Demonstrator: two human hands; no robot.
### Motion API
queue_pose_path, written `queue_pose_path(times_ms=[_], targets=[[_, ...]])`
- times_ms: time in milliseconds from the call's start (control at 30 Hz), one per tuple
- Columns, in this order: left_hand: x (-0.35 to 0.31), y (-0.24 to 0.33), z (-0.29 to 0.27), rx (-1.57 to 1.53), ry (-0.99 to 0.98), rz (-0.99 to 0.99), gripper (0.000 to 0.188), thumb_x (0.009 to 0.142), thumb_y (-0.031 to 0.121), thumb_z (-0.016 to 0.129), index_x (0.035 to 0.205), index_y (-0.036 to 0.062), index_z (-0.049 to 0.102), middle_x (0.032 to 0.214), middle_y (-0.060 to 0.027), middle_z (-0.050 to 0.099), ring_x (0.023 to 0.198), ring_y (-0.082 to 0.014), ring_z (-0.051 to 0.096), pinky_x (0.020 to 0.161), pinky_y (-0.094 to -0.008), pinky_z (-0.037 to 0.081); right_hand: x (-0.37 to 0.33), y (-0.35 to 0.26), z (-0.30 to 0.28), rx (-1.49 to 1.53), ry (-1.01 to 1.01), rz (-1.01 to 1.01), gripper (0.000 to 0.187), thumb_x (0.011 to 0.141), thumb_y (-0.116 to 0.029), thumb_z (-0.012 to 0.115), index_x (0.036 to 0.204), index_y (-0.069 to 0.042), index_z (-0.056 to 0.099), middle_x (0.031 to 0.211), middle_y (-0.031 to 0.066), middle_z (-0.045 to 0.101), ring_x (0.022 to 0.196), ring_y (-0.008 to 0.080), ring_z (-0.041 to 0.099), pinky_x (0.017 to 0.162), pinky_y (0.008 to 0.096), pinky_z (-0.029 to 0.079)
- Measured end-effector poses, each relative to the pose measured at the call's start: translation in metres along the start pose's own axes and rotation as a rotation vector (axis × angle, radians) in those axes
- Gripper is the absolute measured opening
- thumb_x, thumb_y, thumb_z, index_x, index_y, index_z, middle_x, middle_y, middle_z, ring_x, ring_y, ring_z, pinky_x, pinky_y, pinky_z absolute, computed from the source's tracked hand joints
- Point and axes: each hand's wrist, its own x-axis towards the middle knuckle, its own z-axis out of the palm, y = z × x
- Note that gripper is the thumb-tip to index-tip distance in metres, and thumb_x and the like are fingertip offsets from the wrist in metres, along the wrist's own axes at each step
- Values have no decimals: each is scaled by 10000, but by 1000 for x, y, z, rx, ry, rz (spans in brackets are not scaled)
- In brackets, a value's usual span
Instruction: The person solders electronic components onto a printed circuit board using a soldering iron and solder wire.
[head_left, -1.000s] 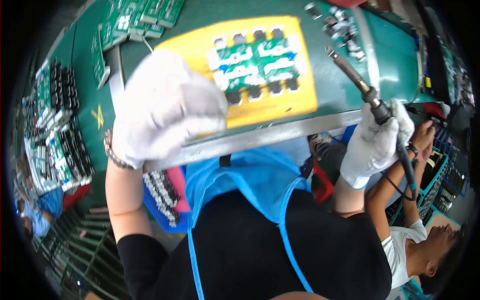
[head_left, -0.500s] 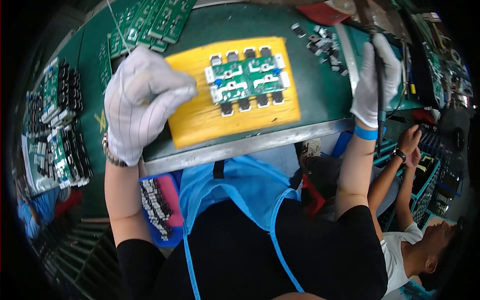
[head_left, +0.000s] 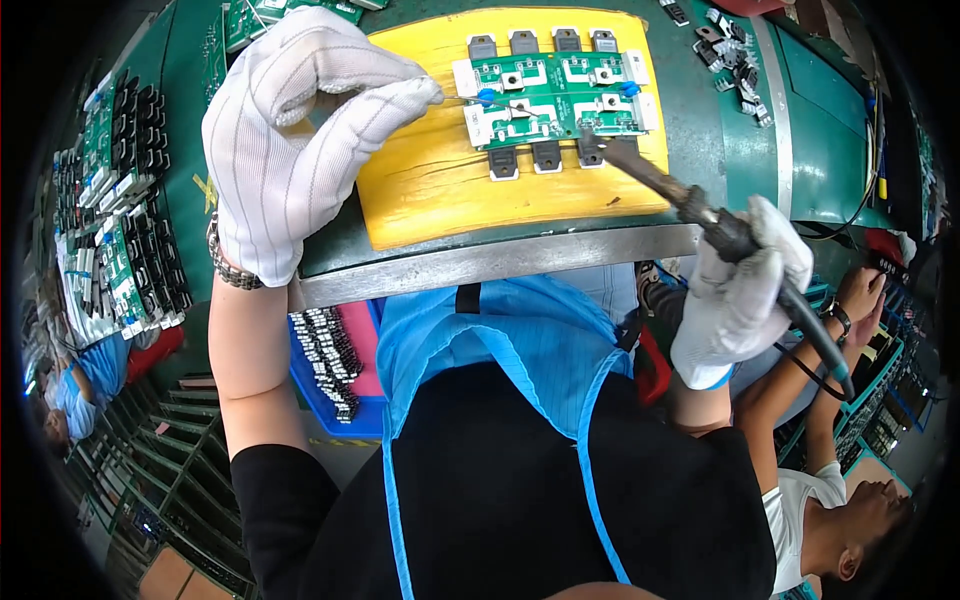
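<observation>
A green circuit board [head_left: 545, 85] with blue round components and black tabbed parts along both long sides lies on a yellow block [head_left: 430, 205]. My left hand [head_left: 300, 130], in a white striped glove, pinches a thin solder wire [head_left: 455, 98] just left of the board; the wire's end reaches over it. In my gloved right hand [head_left: 745, 290] is a soldering iron [head_left: 735, 235], gripped by its handle. Its dark tip points at the board's near right edge, by the black parts there. Whether the tip touches anything, I cannot tell.
Loose black components [head_left: 735, 65] lie at the far right. Stacked boards [head_left: 125, 210] stand at left, and more boards [head_left: 240, 25] lie far left. A blue tray [head_left: 375, 415] of parts sits below the metal table edge [head_left: 480, 262]. A co-worker's arms [head_left: 815, 350] are at right.
My right hand has brought the soldering iron from upright at the far right down and left, its tip now over the board. The board appears higher and further right in view.
</observation>
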Motion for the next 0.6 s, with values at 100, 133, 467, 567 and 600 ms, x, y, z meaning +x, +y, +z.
queue_pose_path(times_ms=[100, 133, 467, 567, 600], targets=[[3, -5, 1, -13, -19, 24, 70, 821, 53, 708, 874, 10, 694, 820, -88, 672, 739, -200, 591, 688, -305, 482, -6, 3, 2, -56, -92, 6, 375, 948, -266, 648, 1188, 10, 564, 946, 172, 658, 521, 86, 543, 454, 225, 429], [5, -5, 1, 29, -42, 76, 69, 821, 52, 710, 873, 10, 696, 826, -88, 676, 744, -203, 595, 698, -307, 485, -6, 3, 2, -56, -96, 1, 369, 952, -257, 643, 1191, 11, 563, 949, 169, 659, 524, 87, 547, 460, 224, 433], [4, -3, 1, -28, -55, 25, 83, 810, 61, 726, 865, 3, 703, 838, -94, 689, 760, -200, 609, 721, -311, 495, -5, 11, 5, -45, -208, -93, 311, 971, -167, 608, 1206, 31, 556, 1074, 179, 650, 557, 93, 584, 512, 216, 469], [5, 7, 7, 43, -87, 70, 104, 798, 82, 744, 853, 3, 703, 834, -93, 691, 758, -210, 610, 729, -318, 497, -8, 6, 6, -121, -198, -24, 307, 990, -225, 575, 1154, 34, 553, 1192, 173, 616, 905, 163, 620, 764, 274, 547], [5, 24, 14, -123, 13, -231, 143, 728, 59, 812, 793, 28, 689, 783, -53, 656, 719, -161, 587, 682, -292, 463, -8, 6, 5, -115, -210, -8, 309, 990, -228, 578, 1154, 33, 554, 1184, 172, 620, 863, 149, 617, 716, 254, 538]])
